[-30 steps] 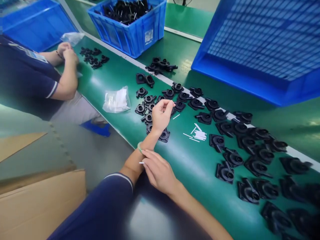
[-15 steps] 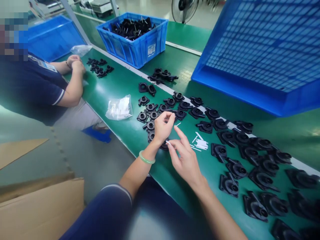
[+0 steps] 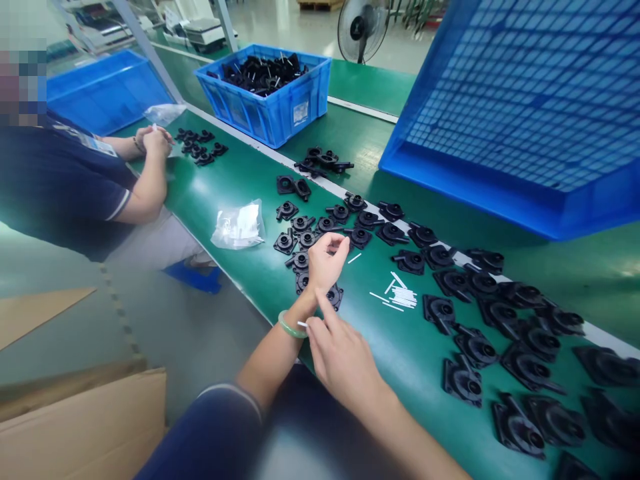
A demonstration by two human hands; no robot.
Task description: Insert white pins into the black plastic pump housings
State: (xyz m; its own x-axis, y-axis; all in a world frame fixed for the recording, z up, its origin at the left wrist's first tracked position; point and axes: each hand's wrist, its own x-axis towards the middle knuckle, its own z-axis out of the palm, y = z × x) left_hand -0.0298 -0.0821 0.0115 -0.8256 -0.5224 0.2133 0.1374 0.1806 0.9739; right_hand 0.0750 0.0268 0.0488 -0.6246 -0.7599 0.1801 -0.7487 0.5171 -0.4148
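Note:
My right hand [image 3: 345, 350] pinches a short white stick [image 3: 303, 325] between thumb and fingers, its index finger stretched out, close to the green bangle on my left wrist. Above the table my left hand [image 3: 327, 263] is closed, thumb and fingers curled together; what they hold, if anything, is hidden. Under and around my left hand lie black plastic housings [image 3: 301, 260], each with a round opening and a side spout. To the right of it, a small pile of white sticks [image 3: 403, 297] rests on the green tabletop, with one loose stick [image 3: 355, 258] nearer the hand.
A clear bag of white sticks [image 3: 240, 225] lies left of my hands. Many more housings [image 3: 463, 379] spread along the right. A blue crate [image 3: 250, 120] of black parts stands behind, and a large blue crate [image 3: 500, 193] tilts at the right. A co-worker [image 3: 95, 180] sits at the left.
My right hand has moved down and left with the white stick, from beside my left hand's fingers to by its wrist. My left hand stays nearly in place. The view has tipped slightly upward.

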